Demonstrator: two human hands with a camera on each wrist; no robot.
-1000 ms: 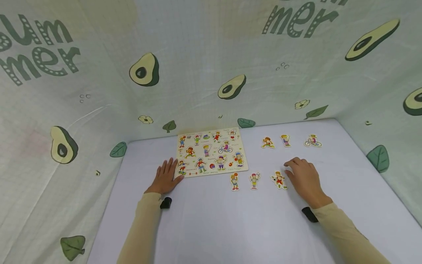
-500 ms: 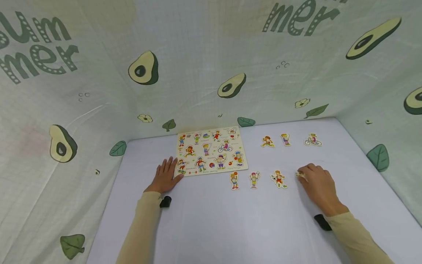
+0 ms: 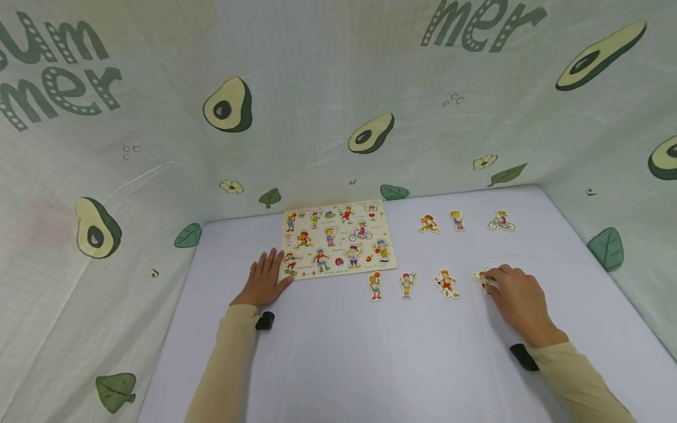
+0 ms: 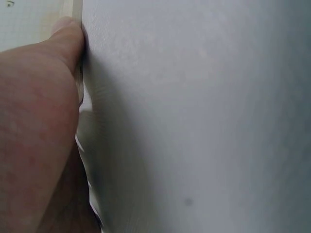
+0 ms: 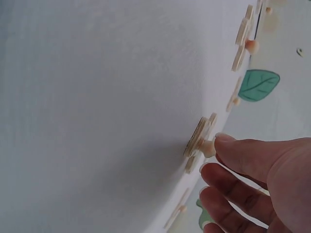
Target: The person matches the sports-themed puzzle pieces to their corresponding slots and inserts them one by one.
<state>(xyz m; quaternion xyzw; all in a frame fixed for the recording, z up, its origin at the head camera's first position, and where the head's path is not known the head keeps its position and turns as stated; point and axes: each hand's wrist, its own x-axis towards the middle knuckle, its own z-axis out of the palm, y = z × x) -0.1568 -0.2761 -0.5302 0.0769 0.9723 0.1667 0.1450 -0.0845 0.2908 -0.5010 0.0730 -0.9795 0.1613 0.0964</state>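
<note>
My right hand [image 3: 518, 302] has its thumb and forefinger at a small wooden puzzle piece [image 3: 479, 276], which they partly cover in the head view. The right wrist view shows the piece's round knob [image 5: 207, 148] between the thumb tip and the forefinger, its flat side near the table. To the left, my left hand [image 3: 260, 279] lies flat with fingers spread. Its thumb [image 4: 68, 41] rests on the near left corner of the puzzle board [image 3: 312, 271], which is printed with children playing sports.
Left of the right hand lie a football player piece [image 3: 446, 284], a piece with a pink cap [image 3: 406, 285] and a basketball player piece [image 3: 375, 286]. Farther back are a runner [image 3: 429, 224], a golfer [image 3: 458, 221] and a cyclist [image 3: 500, 221]. A patterned cloth wall [image 3: 301, 164] rises behind the table.
My right hand moved rightward from beside the football player piece, and a puzzle piece now shows at its fingertips. My left hand stayed at the board. The head view tilted slightly.
</note>
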